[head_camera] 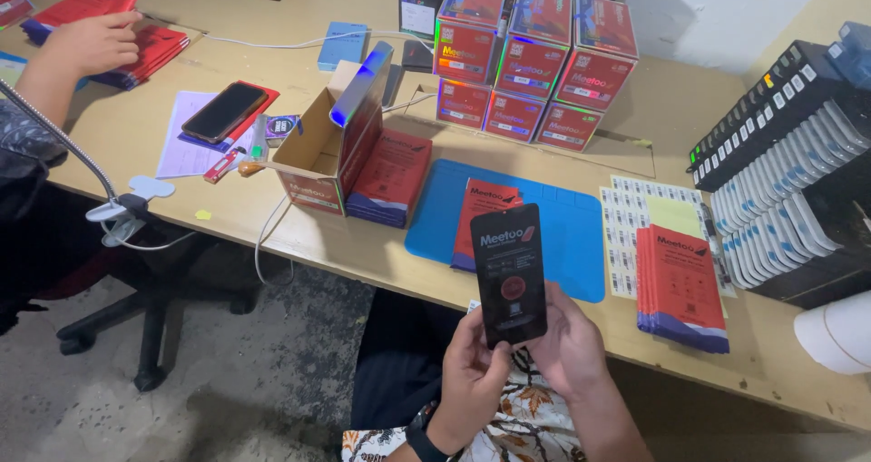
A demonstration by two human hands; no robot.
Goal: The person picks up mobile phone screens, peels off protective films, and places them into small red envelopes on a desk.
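Head view, looking down over a cluttered tabletop [381,244]: both of the person's hands are up in front of the lap, gripping a dark phone [509,274] between them. The left hand [472,376] wraps the lower left corner, thumb across the bottom edge of the front; the right hand [570,346] cups the lower right side from behind, fingers curled round the back. Neither is loose; both are closed on the phone.

The phone stands nearly upright, long axis running from near to far, its top end leaning a little to the left. Its upper half reaches over the near edge of a blue mat [562,235] on the tabletop, though held above it, not resting on it. Just behind it on the mat lies a red packet [481,210]. Both hands meet at the phone's lower end, so the free top end points away, toward the mat.

To the right, just beside the mat, sits a stack of red packets [682,285] with sheets of labels [626,222] behind it, and beyond that a black rack of white phones [789,181]. Left of the mat stands an open cardboard box [318,158], and red boxes [531,63] are stacked at the far side. At the far left another person's hand [91,43] rests on red packets.
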